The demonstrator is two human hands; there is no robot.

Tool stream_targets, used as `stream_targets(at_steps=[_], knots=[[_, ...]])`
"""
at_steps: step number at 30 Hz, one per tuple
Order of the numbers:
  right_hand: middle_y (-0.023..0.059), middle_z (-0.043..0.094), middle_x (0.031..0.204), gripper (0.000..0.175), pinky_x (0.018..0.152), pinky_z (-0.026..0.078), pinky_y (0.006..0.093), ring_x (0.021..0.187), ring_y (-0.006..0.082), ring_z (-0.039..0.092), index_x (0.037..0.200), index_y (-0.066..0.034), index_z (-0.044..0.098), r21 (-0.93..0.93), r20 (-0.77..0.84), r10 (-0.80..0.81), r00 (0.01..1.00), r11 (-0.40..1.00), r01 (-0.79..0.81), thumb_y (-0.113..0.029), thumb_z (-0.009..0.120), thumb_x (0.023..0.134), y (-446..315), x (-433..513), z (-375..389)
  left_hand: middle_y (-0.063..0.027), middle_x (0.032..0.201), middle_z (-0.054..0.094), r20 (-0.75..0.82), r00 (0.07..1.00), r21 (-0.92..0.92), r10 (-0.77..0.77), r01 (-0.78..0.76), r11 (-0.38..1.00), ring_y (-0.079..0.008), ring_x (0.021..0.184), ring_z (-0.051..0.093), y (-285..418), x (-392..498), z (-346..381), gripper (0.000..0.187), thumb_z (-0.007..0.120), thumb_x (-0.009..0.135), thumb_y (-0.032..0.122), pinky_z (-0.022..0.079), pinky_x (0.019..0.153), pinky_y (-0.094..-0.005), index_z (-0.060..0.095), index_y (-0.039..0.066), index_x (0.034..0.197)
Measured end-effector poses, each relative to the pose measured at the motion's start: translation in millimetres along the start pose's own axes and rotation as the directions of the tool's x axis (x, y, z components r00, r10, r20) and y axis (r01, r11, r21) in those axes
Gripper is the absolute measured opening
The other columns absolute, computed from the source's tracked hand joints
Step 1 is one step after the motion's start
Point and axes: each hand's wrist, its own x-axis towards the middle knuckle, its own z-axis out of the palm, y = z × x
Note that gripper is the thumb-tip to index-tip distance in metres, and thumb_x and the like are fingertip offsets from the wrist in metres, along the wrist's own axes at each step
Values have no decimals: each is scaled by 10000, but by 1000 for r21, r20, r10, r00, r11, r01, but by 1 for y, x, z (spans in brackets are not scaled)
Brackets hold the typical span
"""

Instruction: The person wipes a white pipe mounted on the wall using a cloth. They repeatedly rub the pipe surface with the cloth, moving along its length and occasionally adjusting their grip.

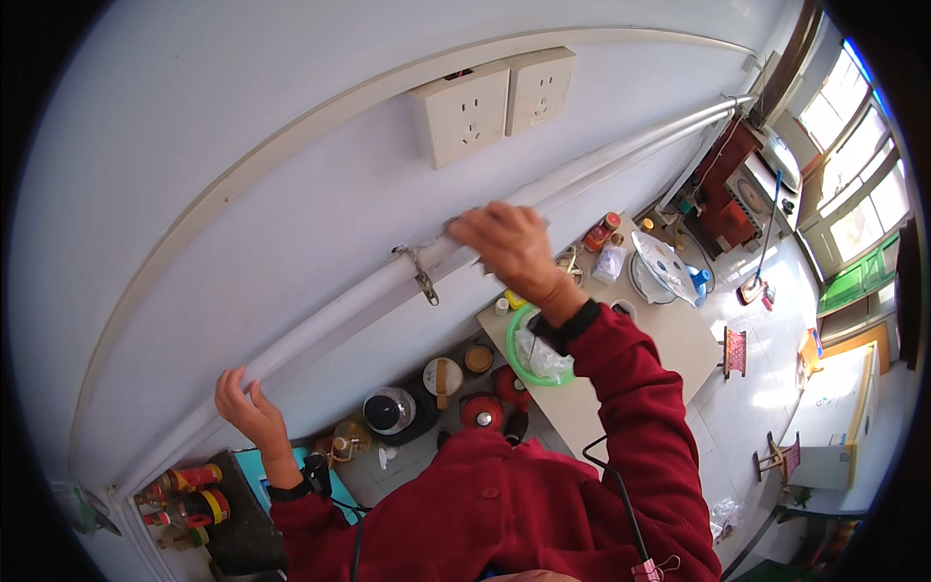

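Observation:
A white pipe [342, 313] runs slantwise along the wall, with a thinner pipe beneath its far part. My left hand [251, 411] is on the lower left stretch, fingers curled over the pipe and thumb apart. Farther up, my right hand [509, 244] presses on the same pipe and is blurred. Edges of a thin greyish piece show under its palm; what it is I cannot tell. Between the hands, a short metal chain [423, 280] loops around the pipe, its end hanging down. The pipe surface beside the right hand looks patchy.
Two wall sockets [469, 116] sit above the pipe. Below stands a table [582, 407] with a green basin [520, 364], jars and a patterned cover [662, 265]. Red thermos flasks [481, 413] and containers stand on the floor. Bottles [193, 502] stand at lower left.

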Motion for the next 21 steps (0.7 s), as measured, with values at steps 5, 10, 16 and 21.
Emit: stream_targets(at_steps=[5, 10, 16, 21], knots=[[-32, 677, 1069, 314, 783, 499, 401, 1024, 244, 618, 1050, -186, 707, -228, -62, 243, 968, 941, -251, -95, 675, 752, 115, -21, -20, -153, 1264, 581, -1, 1000, 18, 17, -17, 1000, -373, 1182, 522, -1, 0, 0, 247, 581, 982, 133, 373, 1036, -494, 574, 40, 1211], [-4, 683, 1052, 276, 812, 504, 405, 990, 281, 613, 1007, -159, 714, -322, -167, 447, 879, 818, -477, -26, 640, 777, 168, -41, -21, -159, 1264, 581, 3, 1000, 10, 24, -24, 1000, -374, 1186, 519, -4, 0, 2, 245, 581, 980, 135, 371, 1040, -498, 577, 38, 1205], [112, 681, 1063, 402, 902, 516, 441, 1032, 324, 629, 1088, -52, 705, 108, -323, 330, 887, 944, -312, 64, 561, 731, 24, -12, 19, -167, 1269, 580, 3, 1000, 8, 21, -21, 1000, -378, 1209, 514, -11, -3, 5, 254, 583, 971, 121, 360, 1064, -504, 578, 32, 1209], [94, 558, 1233, 550, 809, 472, 407, 1083, 284, 557, 1268, -76, 642, 33, -141, 173, 975, 985, -170, -100, 675, 719, -3, -19, 19, -176, 1274, 573, 18, 1000, 37, 26, -27, 999, -379, 1203, 519, -14, -3, 3, 256, 571, 979, 121, 369, 1057, -508, 571, 26, 1217]])
